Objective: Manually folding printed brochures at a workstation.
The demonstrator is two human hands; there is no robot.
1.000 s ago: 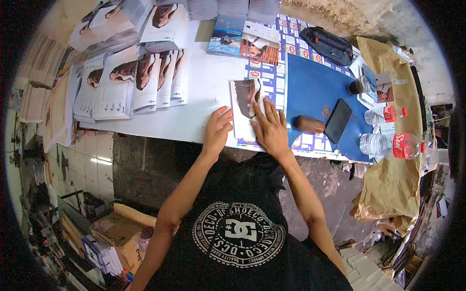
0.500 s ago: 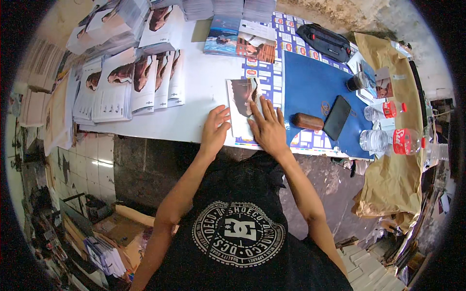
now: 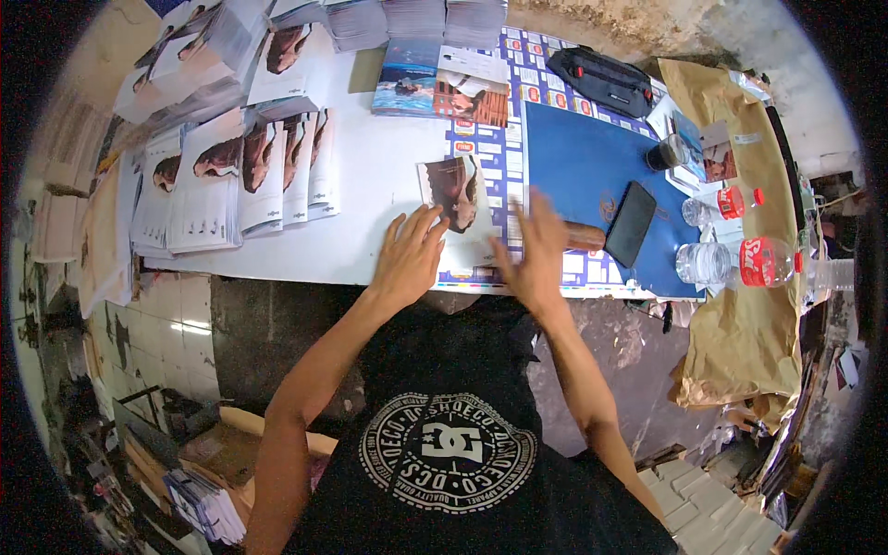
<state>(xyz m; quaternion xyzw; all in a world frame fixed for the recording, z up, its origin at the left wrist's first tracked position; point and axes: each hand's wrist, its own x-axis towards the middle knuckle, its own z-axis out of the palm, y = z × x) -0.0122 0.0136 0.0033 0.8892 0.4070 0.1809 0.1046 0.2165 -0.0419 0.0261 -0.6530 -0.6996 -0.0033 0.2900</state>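
Observation:
A folded booklet with a brown picture on its white cover lies slightly tilted at the table's near edge. My left hand rests flat over its lower left side, fingers stretched out. To the right of the booklet is my right hand, blurred by motion, with thumb and fingers apart and nothing seen in it. Just beyond that hand lies a rounded brown block, its left end partly hidden behind the fingers. Next to the block, a black phone lies on a blue sheet.
Fanned booklets lie at the left, with tall stacks behind. Two picture cards sit at the back. A black pouch, a dark cup and plastic bottles stand right, beside brown paper.
My right hand has lifted off the booklet and moved right. My left hand has moved from beside the booklet onto its left side. The booklet is turned slightly counterclockwise.

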